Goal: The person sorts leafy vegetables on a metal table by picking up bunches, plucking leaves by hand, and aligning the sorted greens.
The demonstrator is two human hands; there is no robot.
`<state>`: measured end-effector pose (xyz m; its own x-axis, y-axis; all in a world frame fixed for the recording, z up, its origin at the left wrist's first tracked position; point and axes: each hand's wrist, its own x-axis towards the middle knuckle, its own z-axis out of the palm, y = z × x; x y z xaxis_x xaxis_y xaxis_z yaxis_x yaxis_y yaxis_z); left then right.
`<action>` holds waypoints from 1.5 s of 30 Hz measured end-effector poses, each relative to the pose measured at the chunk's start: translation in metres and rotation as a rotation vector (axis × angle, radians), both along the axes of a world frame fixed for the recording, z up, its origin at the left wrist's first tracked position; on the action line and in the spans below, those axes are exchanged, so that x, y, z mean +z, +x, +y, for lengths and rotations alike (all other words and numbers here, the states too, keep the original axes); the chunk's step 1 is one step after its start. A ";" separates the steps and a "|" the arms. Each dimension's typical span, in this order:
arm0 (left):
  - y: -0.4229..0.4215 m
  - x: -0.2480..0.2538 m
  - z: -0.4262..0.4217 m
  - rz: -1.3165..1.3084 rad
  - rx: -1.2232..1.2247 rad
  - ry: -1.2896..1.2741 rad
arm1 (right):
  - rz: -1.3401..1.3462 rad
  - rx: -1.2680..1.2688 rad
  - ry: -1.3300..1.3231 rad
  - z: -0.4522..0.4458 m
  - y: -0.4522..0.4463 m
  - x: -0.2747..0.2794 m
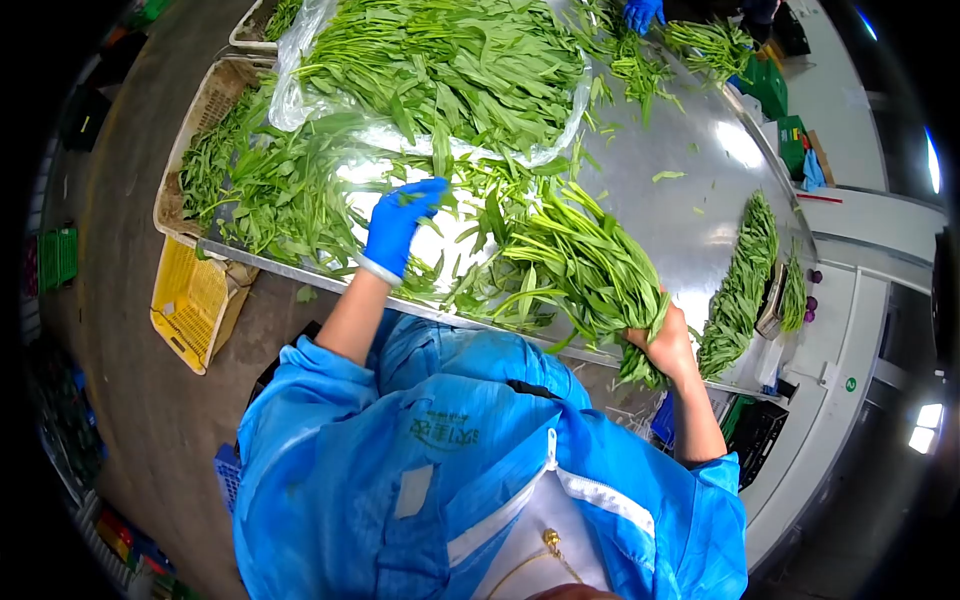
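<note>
My right hand [668,342], bare, is closed around the lower end of a large bunch of water spinach [590,260], whose stems fan out over the table's front edge. My left hand [405,215], in a blue glove, is above the loose greens to the left of that bunch. Its fingers are drawn together with bits of a green leaf at the tips; exactly how they grip it is hard to see. Loose leaves and stems [470,270] lie scattered beneath both hands on the metal table [640,180].
A big heap of water spinach [440,70] lies on clear plastic [300,75] at the back. Greens fill a beige crate [170,195] at left; a yellow crate [190,305] sits lower. Bunches [742,285] lie at right. Another person's blue-gloved hand [643,14] is at the far edge.
</note>
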<state>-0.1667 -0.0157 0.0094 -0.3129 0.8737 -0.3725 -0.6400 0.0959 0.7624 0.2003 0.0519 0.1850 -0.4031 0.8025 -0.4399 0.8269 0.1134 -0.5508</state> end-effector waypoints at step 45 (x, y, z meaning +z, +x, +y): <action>0.030 0.021 0.038 -0.042 -0.150 0.175 | -0.234 0.306 0.083 -0.003 -0.049 0.004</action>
